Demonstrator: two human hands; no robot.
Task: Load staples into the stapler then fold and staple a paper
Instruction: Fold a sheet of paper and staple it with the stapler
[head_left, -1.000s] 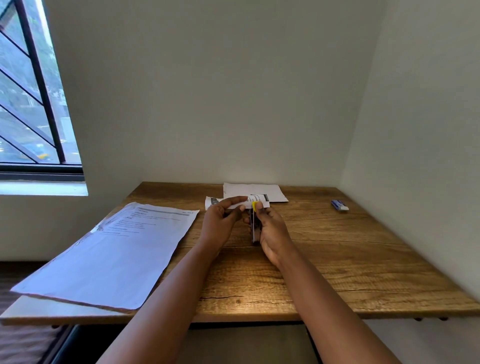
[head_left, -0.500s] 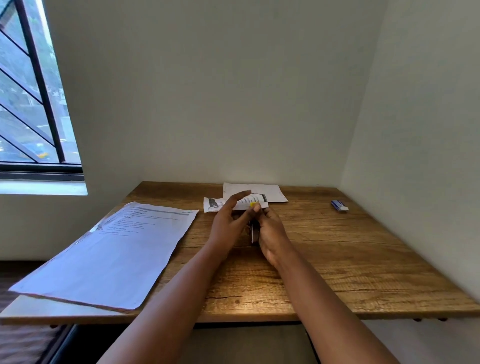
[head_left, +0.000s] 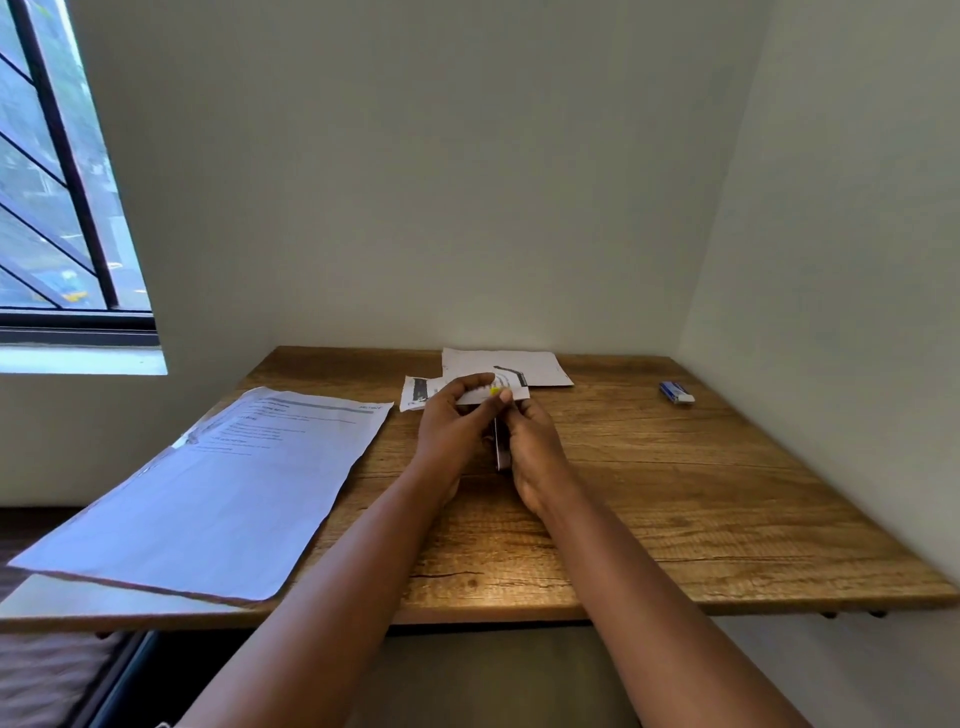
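Both my hands meet over the middle of the wooden desk (head_left: 675, 499). My right hand (head_left: 535, 447) grips a dark stapler (head_left: 500, 449) with a yellow tip, held on edge above the desk and mostly hidden by my fingers. My left hand (head_left: 453, 428) pinches a small folded white paper (head_left: 498, 393) at the stapler's front end. Whether the paper sits inside the stapler's jaws is hidden by my fingers.
A large printed sheet (head_left: 218, 493) lies at the left and overhangs the desk's front-left corner. Two more white paper pieces (head_left: 511, 364) lie near the back wall. A small blue staple box (head_left: 677, 392) sits at the back right. Walls close the back and right sides.
My left hand's fingers closed down onto the folded paper after being stretched out half a second ago. Both hands and the stapler stayed in nearly the same spot.
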